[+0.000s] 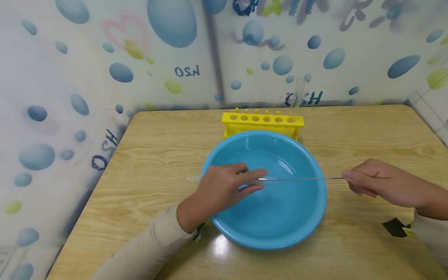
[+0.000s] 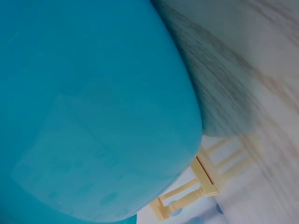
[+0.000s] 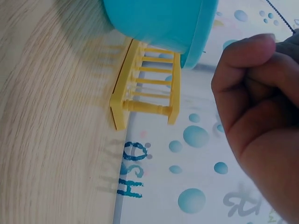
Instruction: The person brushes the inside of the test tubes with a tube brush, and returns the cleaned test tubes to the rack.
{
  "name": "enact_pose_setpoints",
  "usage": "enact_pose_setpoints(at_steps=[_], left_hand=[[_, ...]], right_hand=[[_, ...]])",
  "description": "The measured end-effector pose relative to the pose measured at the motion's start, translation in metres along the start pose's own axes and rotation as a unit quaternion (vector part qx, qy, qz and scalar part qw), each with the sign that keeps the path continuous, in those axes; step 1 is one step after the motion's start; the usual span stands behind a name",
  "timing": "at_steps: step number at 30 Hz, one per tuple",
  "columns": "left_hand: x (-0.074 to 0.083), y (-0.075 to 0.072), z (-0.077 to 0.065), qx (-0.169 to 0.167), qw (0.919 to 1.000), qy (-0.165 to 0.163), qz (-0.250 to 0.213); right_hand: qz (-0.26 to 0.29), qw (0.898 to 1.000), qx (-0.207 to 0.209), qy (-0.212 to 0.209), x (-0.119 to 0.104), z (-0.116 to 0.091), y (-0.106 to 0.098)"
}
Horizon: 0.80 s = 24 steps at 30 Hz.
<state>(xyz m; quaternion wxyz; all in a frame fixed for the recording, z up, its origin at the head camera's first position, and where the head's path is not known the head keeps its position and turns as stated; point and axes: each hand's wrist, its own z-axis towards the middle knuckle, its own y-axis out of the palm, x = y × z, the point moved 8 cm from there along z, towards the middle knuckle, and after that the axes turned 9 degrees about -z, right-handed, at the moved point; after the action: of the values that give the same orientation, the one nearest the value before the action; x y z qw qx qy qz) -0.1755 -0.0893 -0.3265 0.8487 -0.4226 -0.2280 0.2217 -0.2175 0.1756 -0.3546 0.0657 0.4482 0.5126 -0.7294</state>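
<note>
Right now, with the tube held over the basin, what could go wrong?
The left hand pinches a clear tube above the blue basin; a slip might drop it in.
The right hand holds a thin wire running to that tube; an off-line pull might wrench it.
The basin sits close to the yellow rack; a bump might topple the second tube.

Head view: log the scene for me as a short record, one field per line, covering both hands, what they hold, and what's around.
Left hand: left hand pinches a clear tube lying sideways
Right hand: right hand pinches a thin wire
Wire: runs across to the tube
Basin: blue basin, on the table, beneath tube and wire
Rack: yellow rack, behind the basin
Rack load: second tube, at its right end
</note>
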Motion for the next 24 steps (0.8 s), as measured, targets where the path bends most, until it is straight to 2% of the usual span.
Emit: enact_pose_setpoints(at_steps=[15,20,24], left_hand=[[0.001,0.001,-0.001,-0.006,1.0,0.001,0.001],[0.002,0.002,0.0,-0.006,1.0,0.004,0.003],[0.003,0.001,0.0,0.001,1.0,0.007,0.005]], right_hand=[[0.02,0.999,-0.011,0.029,0.01,-0.021,-0.001],[0.007,0.998,-0.006,0.068,0.016,-0.026,-0.001],[0.032,0.998,-0.004,0.058,0.016,-0.027,0.002]])
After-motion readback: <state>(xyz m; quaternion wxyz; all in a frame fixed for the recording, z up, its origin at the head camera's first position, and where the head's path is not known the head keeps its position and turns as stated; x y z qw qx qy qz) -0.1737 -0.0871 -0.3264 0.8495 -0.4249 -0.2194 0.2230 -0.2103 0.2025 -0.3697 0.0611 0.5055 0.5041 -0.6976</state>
